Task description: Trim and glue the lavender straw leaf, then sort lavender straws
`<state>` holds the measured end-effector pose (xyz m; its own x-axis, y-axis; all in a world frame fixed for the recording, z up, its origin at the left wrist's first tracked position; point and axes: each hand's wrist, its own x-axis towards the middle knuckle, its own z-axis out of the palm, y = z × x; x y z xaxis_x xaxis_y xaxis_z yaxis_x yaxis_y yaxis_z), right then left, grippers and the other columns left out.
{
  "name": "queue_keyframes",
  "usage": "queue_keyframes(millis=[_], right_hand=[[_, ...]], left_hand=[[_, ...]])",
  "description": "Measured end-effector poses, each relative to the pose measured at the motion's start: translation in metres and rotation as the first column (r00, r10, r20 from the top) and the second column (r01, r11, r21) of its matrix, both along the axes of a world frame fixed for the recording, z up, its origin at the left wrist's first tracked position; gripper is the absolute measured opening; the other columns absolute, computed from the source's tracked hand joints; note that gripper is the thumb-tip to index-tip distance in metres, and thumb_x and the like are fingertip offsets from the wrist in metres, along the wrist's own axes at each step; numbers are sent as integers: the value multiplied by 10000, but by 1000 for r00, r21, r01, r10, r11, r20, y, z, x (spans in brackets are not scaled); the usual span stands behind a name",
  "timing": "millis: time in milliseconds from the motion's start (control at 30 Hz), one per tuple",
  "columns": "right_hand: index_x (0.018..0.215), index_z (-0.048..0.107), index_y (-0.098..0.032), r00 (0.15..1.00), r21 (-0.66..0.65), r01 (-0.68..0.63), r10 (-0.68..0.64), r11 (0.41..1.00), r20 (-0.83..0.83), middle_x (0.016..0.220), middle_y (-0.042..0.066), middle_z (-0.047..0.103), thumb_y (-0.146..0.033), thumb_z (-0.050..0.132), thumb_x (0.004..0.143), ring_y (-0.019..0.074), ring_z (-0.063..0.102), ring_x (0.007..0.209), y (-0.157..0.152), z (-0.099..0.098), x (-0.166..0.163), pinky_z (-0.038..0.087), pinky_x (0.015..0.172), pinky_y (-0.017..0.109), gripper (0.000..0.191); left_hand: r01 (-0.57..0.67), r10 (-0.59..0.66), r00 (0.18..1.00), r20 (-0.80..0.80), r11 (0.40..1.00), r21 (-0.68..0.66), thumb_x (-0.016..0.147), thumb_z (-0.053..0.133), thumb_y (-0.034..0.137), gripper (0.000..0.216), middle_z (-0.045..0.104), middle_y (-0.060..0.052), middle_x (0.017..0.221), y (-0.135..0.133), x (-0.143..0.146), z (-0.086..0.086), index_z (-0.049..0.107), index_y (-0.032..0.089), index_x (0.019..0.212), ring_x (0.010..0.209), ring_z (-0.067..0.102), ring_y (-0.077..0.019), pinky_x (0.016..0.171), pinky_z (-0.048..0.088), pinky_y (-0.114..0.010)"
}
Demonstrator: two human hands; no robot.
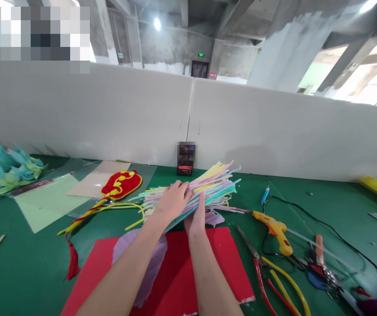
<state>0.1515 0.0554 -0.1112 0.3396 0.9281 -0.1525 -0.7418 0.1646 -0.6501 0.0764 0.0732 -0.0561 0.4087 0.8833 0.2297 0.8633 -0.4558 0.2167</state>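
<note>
A thick bundle of pastel pipe cleaners (218, 186) in pink, yellow, teal and white lies across the middle of the table, its ends spread. My left hand (174, 199) rests over the top of it with the fingers curled round the stems. From below and the right, my right hand (197, 219) grips the same bundle, thumb up along its near side and the other fingers hidden under it. Beneath my forearms is a red board (175, 263) bearing a purple crinkled paper piece (152, 267). Another purple piece (214, 218) shows under the bundle's right end.
To the right lie a yellow glue gun (275, 230) with its cord, scissors (257, 263) and yellow-handled pliers (290, 281). A red fan-shaped ornament (122, 184) with a tassel (72, 259) sits left, near green paper (48, 202). A phone-like device (186, 159) leans on the white partition (109, 114).
</note>
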Motion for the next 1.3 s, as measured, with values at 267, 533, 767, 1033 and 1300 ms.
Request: queue_keyframes(millis=[267,533,767,1033,1300], right_hand=[[1101,609,-173,976,139,-171,187,975,-111,1071,54,665,-479,479,816,187,584,1070,0,-5,9,424,988,365,438],[1141,586,-158,978,141,-127,148,982,-149,1009,54,694,-428,506,783,209,637,959,-3,-1,12,453,950,397,455],[1090,607,-193,955,154,-147,181,977,-234,966,25,710,-368,515,771,200,650,922,-5,1,12,472,930,402,375],[1039,634,-165,939,142,-181,213,973,-270,955,38,712,-390,536,779,204,648,946,-3,-2,12,459,951,387,357],[1036,646,-184,934,131,-202,231,971,-271,1018,52,698,-608,486,777,218,628,1002,-3,0,10,454,960,410,522]], left_hand=[[227,-224,970,100,974,-20,860,373,122,378,592,-69,1134,-13,-5,23,579,232,1158,1010,575,-218,846,441,-328],[230,-118,913,390,939,-255,831,488,279,387,628,-19,1155,-17,-20,47,502,289,1218,1016,599,-218,804,482,-303],[133,-31,887,460,973,-190,826,476,208,293,615,-22,1160,-10,-21,47,588,233,1096,1003,589,-163,867,440,-264],[80,-1,976,219,931,-355,814,494,476,436,617,-57,1189,-16,-22,47,565,261,1187,1048,583,-241,823,438,-292],[-3,44,991,125,952,-308,864,435,292,182,674,-62,965,-9,-25,46,576,227,960,839,625,-205,625,394,-254]])
